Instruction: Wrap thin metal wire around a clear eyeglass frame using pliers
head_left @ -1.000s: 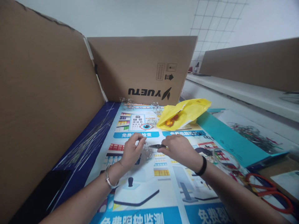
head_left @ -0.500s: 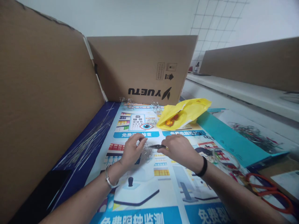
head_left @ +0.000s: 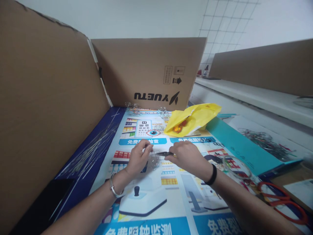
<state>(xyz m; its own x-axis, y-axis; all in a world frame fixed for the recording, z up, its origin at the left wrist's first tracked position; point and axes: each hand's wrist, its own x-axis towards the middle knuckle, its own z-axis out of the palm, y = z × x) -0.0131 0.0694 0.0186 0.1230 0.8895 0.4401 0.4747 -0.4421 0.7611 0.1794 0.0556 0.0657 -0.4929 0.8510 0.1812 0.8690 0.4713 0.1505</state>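
Note:
Between my hands is a small tangle of thin, silvery bent wire, roughly rounded in outline. My left hand pinches it at its upper left between thumb and fingers. Wrapped round the handles of dark pointed pliers, my right hand keeps their tip pointing left, at the wire. Whether the jaws are closed on a strand is too small to tell. Both hands are just above a printed poster that covers the table.
Straight thin wires lie at the left beside a dark flat object. Wire pieces sit by the cardboard panel. A yellow pouch, a teal box with tangled wire, and orange-handled scissors are on the right.
Both hands stay in nearly the same place. The left fingers have shifted slightly on the wire, and the pliers' tip has moved very little.

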